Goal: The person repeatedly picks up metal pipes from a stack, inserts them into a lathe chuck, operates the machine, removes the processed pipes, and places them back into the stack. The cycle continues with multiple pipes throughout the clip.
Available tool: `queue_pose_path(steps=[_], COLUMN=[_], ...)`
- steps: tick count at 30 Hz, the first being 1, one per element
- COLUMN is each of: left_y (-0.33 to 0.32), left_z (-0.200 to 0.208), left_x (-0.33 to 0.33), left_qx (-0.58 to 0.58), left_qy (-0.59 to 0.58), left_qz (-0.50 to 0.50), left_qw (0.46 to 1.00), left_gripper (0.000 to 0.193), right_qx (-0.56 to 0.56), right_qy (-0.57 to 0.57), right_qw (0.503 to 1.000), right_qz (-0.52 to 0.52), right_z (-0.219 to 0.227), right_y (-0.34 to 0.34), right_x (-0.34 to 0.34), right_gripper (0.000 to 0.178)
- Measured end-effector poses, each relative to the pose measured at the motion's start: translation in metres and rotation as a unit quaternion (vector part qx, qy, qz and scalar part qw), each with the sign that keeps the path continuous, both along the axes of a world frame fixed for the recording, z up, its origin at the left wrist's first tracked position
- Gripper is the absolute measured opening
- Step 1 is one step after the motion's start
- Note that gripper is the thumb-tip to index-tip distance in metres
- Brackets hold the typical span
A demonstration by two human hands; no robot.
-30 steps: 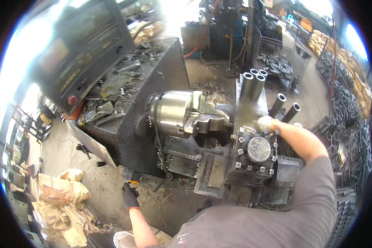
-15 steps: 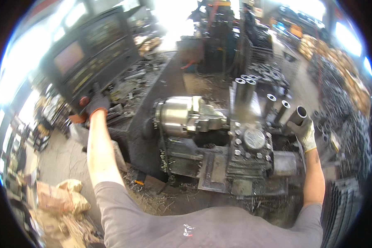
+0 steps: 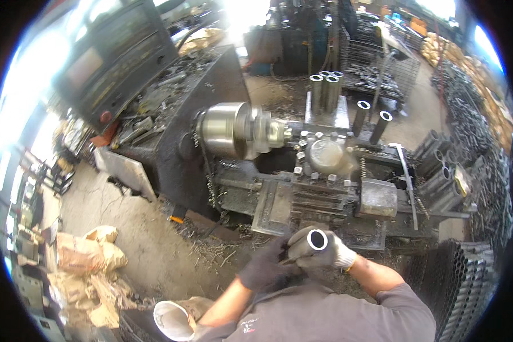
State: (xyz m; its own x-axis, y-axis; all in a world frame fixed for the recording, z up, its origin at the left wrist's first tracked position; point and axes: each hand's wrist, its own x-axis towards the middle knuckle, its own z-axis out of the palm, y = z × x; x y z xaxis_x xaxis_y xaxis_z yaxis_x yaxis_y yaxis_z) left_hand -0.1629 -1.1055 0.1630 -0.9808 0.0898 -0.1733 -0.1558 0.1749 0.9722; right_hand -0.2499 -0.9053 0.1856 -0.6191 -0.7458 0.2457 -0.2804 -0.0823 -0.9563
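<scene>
My right hand (image 3: 319, 254), in a pale grey work glove, is closed around a short metal tube (image 3: 308, 241) close in front of my body. The tube's open end faces up. My left hand (image 3: 265, 264), in a dark glove, is right beside the tube; its fingers are blurred and partly hidden, so its grip is unclear. Beyond them is a lathe with a shiny chuck (image 3: 227, 130) whose jaws (image 3: 268, 132) look smeared by spinning. To its right sits the bolted tool post (image 3: 325, 157).
Several upright tubes (image 3: 332, 97) stand behind the tool post, two more (image 3: 359, 121) just right of them. A long silver caliper-like tool (image 3: 406, 179) lies on the right. Stacked tubes (image 3: 467, 279) fill the lower right. The control panel (image 3: 111, 62) is at upper left, paper sacks (image 3: 91, 253) lower left.
My left hand has come away from the control panel to the front of my body. My right hand has brought a tube there from the right. The chuck jaws have become blurred.
</scene>
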Motion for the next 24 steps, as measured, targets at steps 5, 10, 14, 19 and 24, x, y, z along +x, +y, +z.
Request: queue_pose_path(steps=[5, 10, 14, 19, 24], left_y=[0.0, -0.038, -0.022, 0.097, 0.231], left_z=[-0.062, -0.212, -0.332, -0.401, -0.401], left_x=[0.087, 0.257, 0.486, 0.742, 0.813], left_qx=[-0.228, -0.261, -0.133, -0.15, -0.199], left_qy=[-0.066, -0.266, -0.413, -0.575, -0.614], left_qz=[0.064, 0.232, 0.533, 0.542, 0.561], left_qw=[0.969, 0.899, 0.727, 0.595, 0.519], left_gripper=[0.058, 0.049, 0.049, 0.05, 0.043], right_qx=[0.103, 0.093, 0.199, 0.194, 0.156], right_qy=[-0.114, 0.018, 0.033, 0.134, 0.139], right_qw=[0.985, 0.983, 0.948, 0.877, 0.744], right_qz=[0.073, 0.158, 0.245, 0.419, 0.635], right_z=[-0.047, -0.065, -0.068, -0.072, -0.064], right_y=[-0.032, -0.077, -0.139, -0.225, -0.275], right_x=[0.042, 0.09, 0.149, 0.29, 0.441], right_gripper=[0.044, 0.042, 0.042, 0.045, 0.042])
